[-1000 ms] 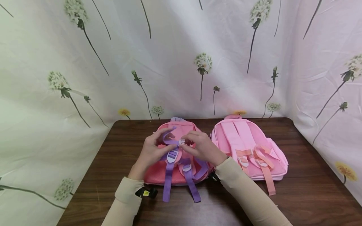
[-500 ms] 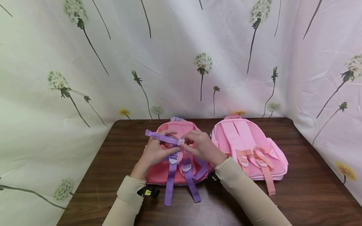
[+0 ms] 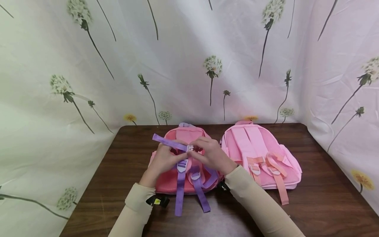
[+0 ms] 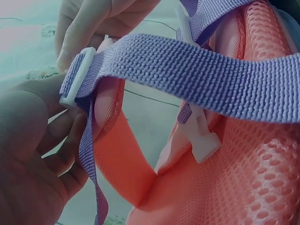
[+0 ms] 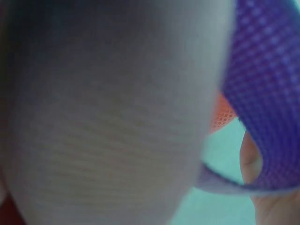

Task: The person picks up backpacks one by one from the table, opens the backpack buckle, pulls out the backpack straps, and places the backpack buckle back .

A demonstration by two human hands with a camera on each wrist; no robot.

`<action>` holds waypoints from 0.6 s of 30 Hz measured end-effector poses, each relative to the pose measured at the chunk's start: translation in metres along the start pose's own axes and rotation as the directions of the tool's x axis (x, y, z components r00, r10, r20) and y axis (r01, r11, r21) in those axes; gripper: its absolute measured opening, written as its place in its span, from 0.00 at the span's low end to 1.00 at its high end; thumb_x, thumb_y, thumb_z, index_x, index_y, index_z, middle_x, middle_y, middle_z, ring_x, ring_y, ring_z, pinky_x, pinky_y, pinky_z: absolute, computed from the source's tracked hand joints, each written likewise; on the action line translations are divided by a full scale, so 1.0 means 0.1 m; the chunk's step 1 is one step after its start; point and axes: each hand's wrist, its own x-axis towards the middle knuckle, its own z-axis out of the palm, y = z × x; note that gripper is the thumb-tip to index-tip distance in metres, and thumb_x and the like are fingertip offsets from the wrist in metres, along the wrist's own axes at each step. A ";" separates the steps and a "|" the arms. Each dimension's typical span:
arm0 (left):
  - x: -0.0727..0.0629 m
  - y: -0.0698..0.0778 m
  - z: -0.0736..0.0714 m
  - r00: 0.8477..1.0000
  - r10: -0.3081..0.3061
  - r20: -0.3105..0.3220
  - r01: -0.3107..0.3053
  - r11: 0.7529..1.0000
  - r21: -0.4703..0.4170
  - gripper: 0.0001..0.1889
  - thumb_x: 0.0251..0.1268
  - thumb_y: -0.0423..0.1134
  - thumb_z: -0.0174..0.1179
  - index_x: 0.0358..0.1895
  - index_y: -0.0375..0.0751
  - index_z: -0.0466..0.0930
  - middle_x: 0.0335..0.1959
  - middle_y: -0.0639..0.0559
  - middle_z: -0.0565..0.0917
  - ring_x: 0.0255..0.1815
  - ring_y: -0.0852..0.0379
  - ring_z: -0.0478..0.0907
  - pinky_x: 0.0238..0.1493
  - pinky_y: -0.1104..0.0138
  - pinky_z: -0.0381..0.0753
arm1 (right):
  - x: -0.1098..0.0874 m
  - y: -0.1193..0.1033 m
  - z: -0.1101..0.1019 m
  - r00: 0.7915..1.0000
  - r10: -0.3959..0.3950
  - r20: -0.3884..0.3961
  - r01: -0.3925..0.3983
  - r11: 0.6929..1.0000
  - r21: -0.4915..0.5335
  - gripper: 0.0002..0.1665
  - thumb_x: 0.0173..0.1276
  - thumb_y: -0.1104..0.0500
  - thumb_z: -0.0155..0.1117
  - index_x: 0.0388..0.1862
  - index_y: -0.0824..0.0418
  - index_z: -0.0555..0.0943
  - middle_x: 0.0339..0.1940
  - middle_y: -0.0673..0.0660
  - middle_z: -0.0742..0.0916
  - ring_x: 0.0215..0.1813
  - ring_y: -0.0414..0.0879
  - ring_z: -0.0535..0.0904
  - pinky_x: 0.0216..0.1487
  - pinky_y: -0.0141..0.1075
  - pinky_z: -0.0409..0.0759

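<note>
A coral-pink backpack (image 3: 168, 186) with purple straps lies back side up on the table. Above it, the right hand (image 3: 211, 153) pinches a white plastic strap buckle (image 3: 190, 148) from the right. The left hand (image 3: 164, 158) meets the same buckle from the left, thumb and fingers about the purple strap (image 3: 168, 142) where it passes through. The strap's loose end sticks out leftward over the left hand. Up close in the left wrist view, webbing (image 4: 187, 77) runs through the buckle (image 4: 79, 77). The right wrist view is mostly blocked by blurred beige fabric (image 5: 112, 117).
Right of it lies a light pink backpack (image 3: 290, 164) with orange straps. Two more purple strap ends (image 3: 180, 197) hang toward the front of the dark wooden table (image 3: 112, 164). A white clip (image 4: 204, 145) hangs by the mesh. A dandelion-printed cloth (image 3: 183, 65) stands behind.
The purple strap's loose end has swung from curling upward to lying out leftward over the left hand. The left hand has shifted slightly right; the right hand stays put.
</note>
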 end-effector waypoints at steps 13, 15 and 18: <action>0.00 -0.02 0.02 0.999 0.039 -0.015 -0.039 0.999 0.021 0.11 0.58 0.37 0.79 0.43 0.43 0.90 0.32 0.51 0.88 0.31 0.49 0.79 0.33 0.66 0.78 | -0.03 0.02 0.01 0.999 -0.014 -0.047 0.015 1.000 0.012 0.10 0.66 0.64 0.77 0.45 0.60 0.87 0.38 0.52 0.88 0.37 0.40 0.84 0.39 0.32 0.85; 0.00 -0.04 0.04 0.999 0.051 0.007 -0.051 0.999 0.019 0.09 0.59 0.36 0.78 0.41 0.43 0.90 0.31 0.52 0.87 0.31 0.51 0.79 0.33 0.65 0.79 | -0.02 0.01 -0.01 0.998 0.018 -0.063 -0.016 0.999 0.034 0.10 0.66 0.64 0.76 0.45 0.60 0.88 0.38 0.51 0.88 0.37 0.40 0.84 0.38 0.33 0.85; -0.01 -0.07 0.07 0.995 0.073 0.063 -0.074 0.997 0.012 0.08 0.60 0.36 0.77 0.41 0.42 0.91 0.31 0.55 0.87 0.32 0.54 0.80 0.35 0.63 0.82 | 0.00 -0.01 -0.06 0.993 0.070 -0.094 -0.063 0.995 0.076 0.09 0.66 0.64 0.76 0.45 0.60 0.88 0.36 0.51 0.88 0.36 0.40 0.83 0.37 0.34 0.85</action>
